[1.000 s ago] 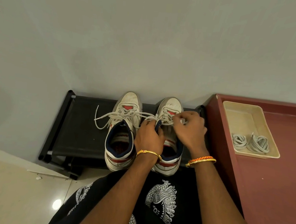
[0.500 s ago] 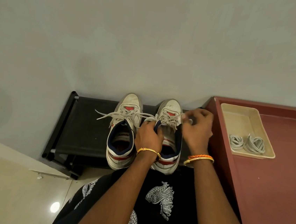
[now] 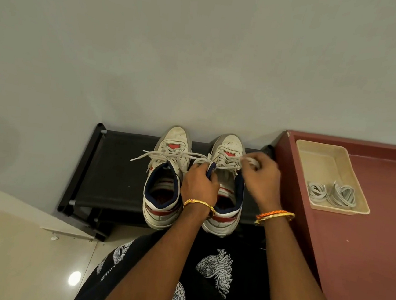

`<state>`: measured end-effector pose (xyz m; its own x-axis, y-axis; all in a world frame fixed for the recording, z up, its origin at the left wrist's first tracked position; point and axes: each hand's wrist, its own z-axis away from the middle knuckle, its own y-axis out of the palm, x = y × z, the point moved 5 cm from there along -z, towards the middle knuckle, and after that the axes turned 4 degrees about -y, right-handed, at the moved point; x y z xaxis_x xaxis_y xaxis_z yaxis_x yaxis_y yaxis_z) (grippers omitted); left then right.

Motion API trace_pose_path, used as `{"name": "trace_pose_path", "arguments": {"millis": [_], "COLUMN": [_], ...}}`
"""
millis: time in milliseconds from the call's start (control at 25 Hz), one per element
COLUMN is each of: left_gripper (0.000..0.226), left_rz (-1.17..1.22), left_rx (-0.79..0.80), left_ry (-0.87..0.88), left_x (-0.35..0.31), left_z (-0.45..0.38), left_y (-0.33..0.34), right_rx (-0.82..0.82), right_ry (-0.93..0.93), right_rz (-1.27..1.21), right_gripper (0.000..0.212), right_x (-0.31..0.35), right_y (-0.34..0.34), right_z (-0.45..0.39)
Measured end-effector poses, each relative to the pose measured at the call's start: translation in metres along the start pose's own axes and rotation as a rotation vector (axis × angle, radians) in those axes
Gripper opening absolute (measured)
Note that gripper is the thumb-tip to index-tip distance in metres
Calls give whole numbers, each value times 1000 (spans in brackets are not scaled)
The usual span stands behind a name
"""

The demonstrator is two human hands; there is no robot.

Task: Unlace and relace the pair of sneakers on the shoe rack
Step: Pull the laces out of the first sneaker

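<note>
We're unlacing the right sneaker [image 3: 226, 177] on the shoe rack [image 3: 116, 170]: left hand [image 3: 199, 186] grips its tongue, right hand [image 3: 261, 178] pinches the lace [image 3: 249, 159] (blurry there). Next we'd tug it free of the eyelet, gently.

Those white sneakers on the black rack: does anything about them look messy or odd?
Mildly. The left white sneaker has loose grey laces trailing sideways across the black fabric shoe rack, one strand crossing to the right white sneaker. Both sneakers look scuffed at the toes. Otherwise nothing stands out.
</note>
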<state>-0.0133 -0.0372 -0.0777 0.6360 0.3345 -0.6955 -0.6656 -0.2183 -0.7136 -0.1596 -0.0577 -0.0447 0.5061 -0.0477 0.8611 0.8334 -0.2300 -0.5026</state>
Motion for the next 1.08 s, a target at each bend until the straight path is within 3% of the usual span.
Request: {"name": "trace_pose_path", "arguments": {"millis": [80,160,360,480,720,800,880,1000,1080], "left_gripper": [19,19,19,18,13,14,14,16,18], "left_rz": [1,1,-3,12,18,11,13,19,53], "left_rx": [2,5,0,3,10,11,11,25,38], "left_ry": [10,23,30,16,-3,-5,-6,-4,-17], "left_x": [1,1,1,0,1,0,0,-1,1], "left_z": [-1,-1,0,-1,0,-1,-1,-2,-4], "left_y": [0,1,1,1,2,2,0,0,1], "right_rx": [127,201,229,131,-96,-122,-121,28,125], "right_ry": [-144,-145,-45,44,523,573,427,-80,-177], "right_rz": [444,698,615,259,-995,-1181,-791,251,653], "right_gripper": [17,23,21,12,24,21,13,11,21], "right_x": [12,16,9,-1,-30,-26,-15,17,28], "right_y": [25,38,40,19,-28,-23,-16,16,42], "right_z": [2,2,4,-4,-1,1,1,3,9]}}
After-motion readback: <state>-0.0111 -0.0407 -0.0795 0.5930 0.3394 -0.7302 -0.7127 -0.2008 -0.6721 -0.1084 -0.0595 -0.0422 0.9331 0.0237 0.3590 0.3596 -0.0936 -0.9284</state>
